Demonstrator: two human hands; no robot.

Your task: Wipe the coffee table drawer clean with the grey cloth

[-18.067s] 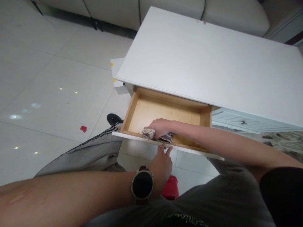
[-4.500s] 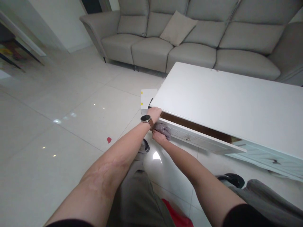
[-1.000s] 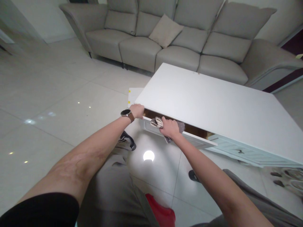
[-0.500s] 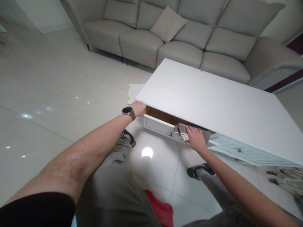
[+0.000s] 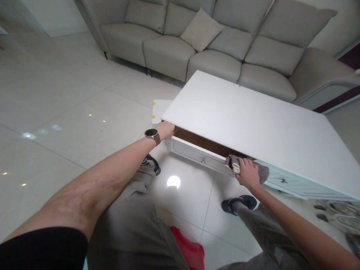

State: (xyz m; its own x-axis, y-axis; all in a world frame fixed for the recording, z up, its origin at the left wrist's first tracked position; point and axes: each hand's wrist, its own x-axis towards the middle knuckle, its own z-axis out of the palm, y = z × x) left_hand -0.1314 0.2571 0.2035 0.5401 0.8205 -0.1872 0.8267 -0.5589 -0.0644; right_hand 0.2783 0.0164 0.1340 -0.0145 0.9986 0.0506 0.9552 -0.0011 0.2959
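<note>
A white coffee table (image 5: 247, 123) has its left front drawer (image 5: 191, 150) pulled partly out, showing a brown inside. My left hand (image 5: 165, 130), with a watch on the wrist, is closed at the drawer's left end, just under the tabletop corner; its fingertips are hidden. Bunched under my right hand (image 5: 248, 173) is a grey-brown cloth (image 5: 263, 173) with a cream edge. That hand grips the cloth and presses it on the drawer front's top edge, near its right end. A small knob (image 5: 203, 161) sits on the drawer front.
A second, shut drawer (image 5: 292, 182) is to the right. Behind the table stands a long grey sofa (image 5: 168, 48) with a cushion (image 5: 201, 30). A white panel (image 5: 160, 108) with yellow marks lies left of the table. Something red (image 5: 189, 249) is below me, between my legs.
My right hand has slid to the right along the drawer front's top edge, carrying the cloth with it. My left hand stays in place at the drawer's left end.
</note>
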